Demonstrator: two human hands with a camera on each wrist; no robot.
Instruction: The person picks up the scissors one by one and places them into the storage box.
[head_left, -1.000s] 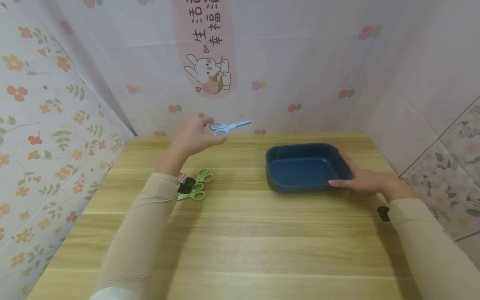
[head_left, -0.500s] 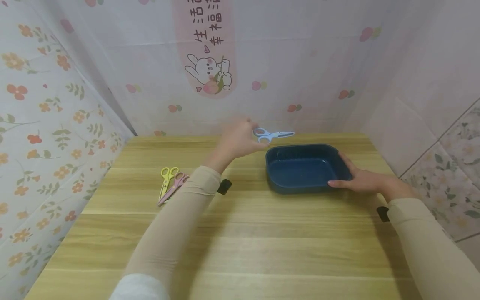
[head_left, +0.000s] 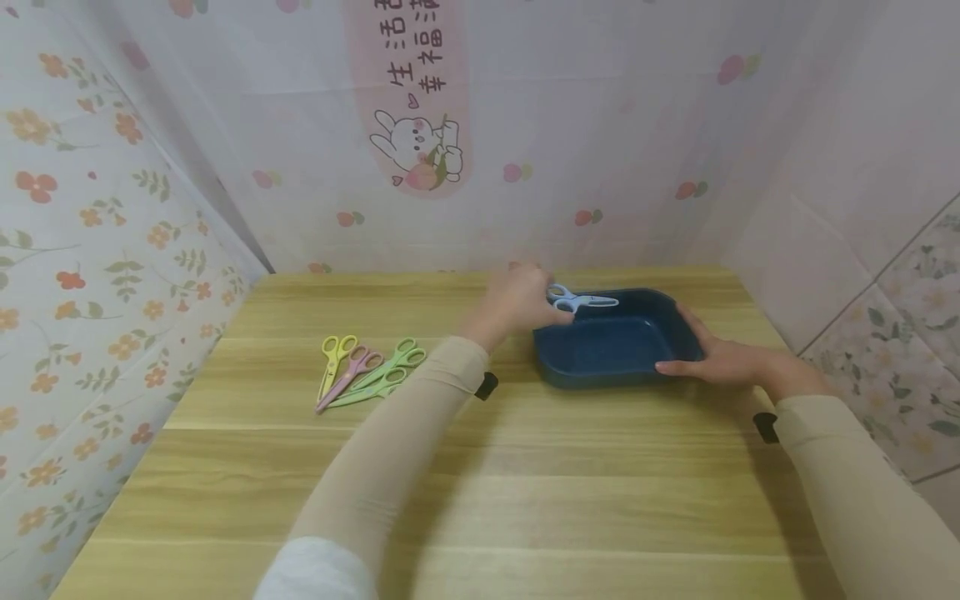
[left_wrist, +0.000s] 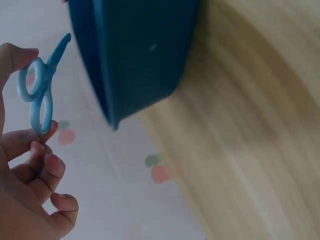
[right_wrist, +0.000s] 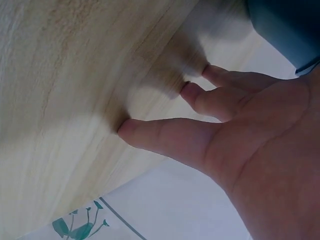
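Note:
Light blue scissors (head_left: 585,301) are pinched by the handle loops between thumb and finger of the left hand (head_left: 522,302), over the left back part of a dark blue bin (head_left: 607,379). The left wrist view shows the same scissors (left_wrist: 49,75), with the other fingers of the left hand (left_wrist: 35,175) bent below the loops. At the bin's right end, the right hand (head_left: 723,358) holds the wall, its thumb at the front corner. In the right wrist view several fingertips of the right hand (right_wrist: 240,110) touch the table beside the bin (right_wrist: 285,30).
On the left of the wooden table (head_left: 525,500) lie yellow scissors (head_left: 331,367), pink scissors (head_left: 348,380) and two green pairs, the upper (head_left: 386,367) partly beside the lower (head_left: 367,396). A printed cloth (head_left: 600,125) hangs behind the table.
The left hand has moved right with the light blue scissors and lowered them from beside the bin to over it. The green scissors show again from behind the arm. The right hand stays still.

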